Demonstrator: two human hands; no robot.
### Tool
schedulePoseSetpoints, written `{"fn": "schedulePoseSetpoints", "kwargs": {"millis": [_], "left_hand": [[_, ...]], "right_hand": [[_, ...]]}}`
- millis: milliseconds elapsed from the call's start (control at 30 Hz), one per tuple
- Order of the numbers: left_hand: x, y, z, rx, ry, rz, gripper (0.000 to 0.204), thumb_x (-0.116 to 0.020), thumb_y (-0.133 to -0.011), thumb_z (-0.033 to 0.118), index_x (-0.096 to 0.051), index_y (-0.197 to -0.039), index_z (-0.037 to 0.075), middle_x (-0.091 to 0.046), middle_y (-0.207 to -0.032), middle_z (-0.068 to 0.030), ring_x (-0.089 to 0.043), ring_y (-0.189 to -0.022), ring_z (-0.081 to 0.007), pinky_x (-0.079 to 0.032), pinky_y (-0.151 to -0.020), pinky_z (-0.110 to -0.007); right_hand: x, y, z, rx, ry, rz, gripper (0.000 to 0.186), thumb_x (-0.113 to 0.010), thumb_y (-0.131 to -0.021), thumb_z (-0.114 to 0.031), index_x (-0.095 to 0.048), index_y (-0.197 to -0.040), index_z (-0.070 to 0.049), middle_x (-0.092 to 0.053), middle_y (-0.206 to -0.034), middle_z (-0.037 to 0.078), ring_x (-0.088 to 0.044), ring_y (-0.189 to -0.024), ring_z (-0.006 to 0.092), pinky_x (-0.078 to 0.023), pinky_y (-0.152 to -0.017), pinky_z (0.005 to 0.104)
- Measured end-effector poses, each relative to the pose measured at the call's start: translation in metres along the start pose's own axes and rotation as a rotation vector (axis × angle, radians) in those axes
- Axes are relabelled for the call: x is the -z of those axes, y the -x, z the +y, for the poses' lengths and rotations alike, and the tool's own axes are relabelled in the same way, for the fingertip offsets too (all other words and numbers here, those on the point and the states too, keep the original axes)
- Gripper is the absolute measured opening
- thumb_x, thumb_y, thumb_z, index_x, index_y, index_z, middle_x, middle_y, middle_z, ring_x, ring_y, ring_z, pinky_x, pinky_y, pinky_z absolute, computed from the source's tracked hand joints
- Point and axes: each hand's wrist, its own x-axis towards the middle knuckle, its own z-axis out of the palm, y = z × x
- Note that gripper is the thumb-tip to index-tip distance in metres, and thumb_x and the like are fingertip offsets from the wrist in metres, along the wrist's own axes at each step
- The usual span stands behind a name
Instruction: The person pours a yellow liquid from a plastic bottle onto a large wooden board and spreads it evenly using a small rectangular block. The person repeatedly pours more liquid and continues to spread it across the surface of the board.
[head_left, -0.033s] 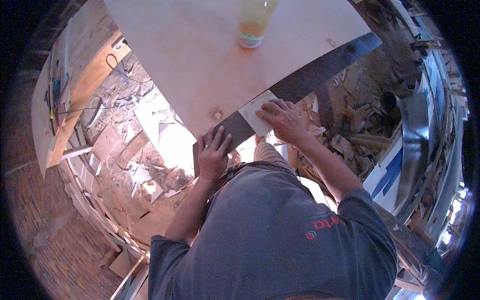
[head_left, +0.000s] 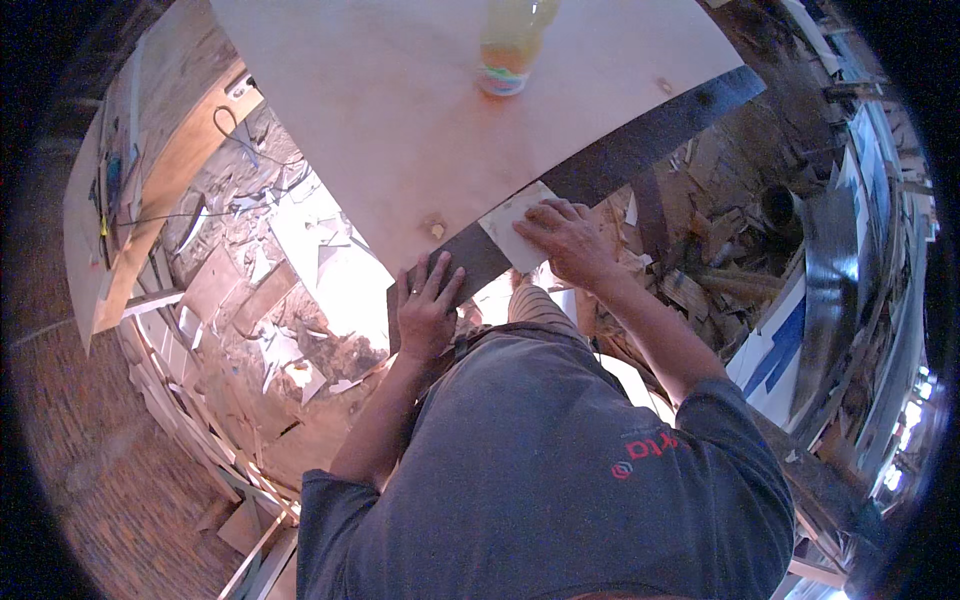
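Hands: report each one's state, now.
Left hand: open, laid on the dark strip.
Right hand: bent over the pale piece; grip cannot be told.

1. The scene is viewed from the person's head, through a fisheye faced steeply downward.
2. Both hands are framed near: left hand (head_left: pixel 427 310) toward nine o'clock, right hand (head_left: pixel 568 240) toward two.
3. Shirt (head_left: pixel 530 460) is seen at six, pale board (head_left: pixel 390 110) at twelve.

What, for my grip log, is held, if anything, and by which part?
Any grip is unclear: the right hand touches the pale piece at its right edge; the left hand touches the dark strip.
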Motion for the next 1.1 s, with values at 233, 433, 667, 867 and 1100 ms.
{"fn": "schedulePoseSetpoints", "kwargs": {"millis": [233, 433, 667, 867, 1100], "left_hand": [[-0.009, -0.006, -0.006, -0.007, 0.001, 0.009, 0.061, -0.073, -0.077, 0.010, -0.066, -0.137, 0.020, -0.048, -0.160, -0.0059, -0.036, -0.153, -0.0337, -0.025, -0.122, -0.063], [-0.008, -0.007, -0.006, -0.015, -0.019, 0.006, 0.061, -0.074, -0.077, 0.010, -0.067, -0.137, 0.020, -0.048, -0.160, -0.0054, -0.036, -0.153, -0.0335, -0.025, -0.122, -0.063], [-0.010, -0.006, -0.008, -0.025, 0.000, 0.024, 0.063, -0.074, -0.076, 0.010, -0.066, -0.138, 0.020, -0.048, -0.160, -0.0055, -0.035, -0.154, -0.0336, -0.024, -0.122, -0.064], [0.001, -0.005, -0.010, -0.030, 0.021, -0.040, 0.067, -0.078, -0.074, 0.016, -0.064, -0.140, 0.019, -0.039, -0.165, -0.0109, -0.030, -0.155, -0.0371, -0.019, -0.123, -0.066], [0.017, 0.019, -0.034, -0.015, -0.045, -0.065, 0.064, -0.081, -0.078, 0.024, -0.064, -0.140, 0.019, -0.040, -0.165, -0.0103, -0.029, -0.156, -0.0375, -0.016, -0.125, -0.065]], "right_hand": [[0.003, -0.011, 0.007, -0.042, 0.013, -0.008, 0.056, -0.073, -0.078, -0.007, -0.067, -0.131, -0.024, -0.062, -0.132, 0.003, -0.055, -0.129, 0.0311, -0.045, -0.101, 0.0492], [0.013, 0.002, -0.004, -0.108, -0.027, -0.136, 0.052, -0.077, -0.076, -0.012, -0.070, -0.126, -0.025, -0.064, -0.127, 0.002, -0.056, -0.127, 0.0310, -0.046, -0.098, 0.0508], [0.042, 0.056, -0.024, -0.134, 0.044, -0.315, 0.061, -0.083, -0.070, -0.014, -0.070, -0.127, -0.028, -0.064, -0.124, 0.002, -0.057, -0.123, 0.0314, -0.047, -0.095, 0.0514], [0.027, 0.024, -0.036, -0.098, -0.121, -0.002, 0.061, -0.080, -0.071, -0.012, -0.069, -0.130, -0.024, -0.062, -0.130, 0.003, -0.056, -0.126, 0.0317, -0.047, -0.097, 0.0509], [-0.016, -0.010, -0.043, 0.000, -0.010, 0.014, 0.059, -0.076, -0.075, -0.009, -0.067, -0.131, -0.021, -0.060, -0.134, 0.005, -0.052, -0.132, 0.0310, -0.044, -0.100, 0.0499]]}}
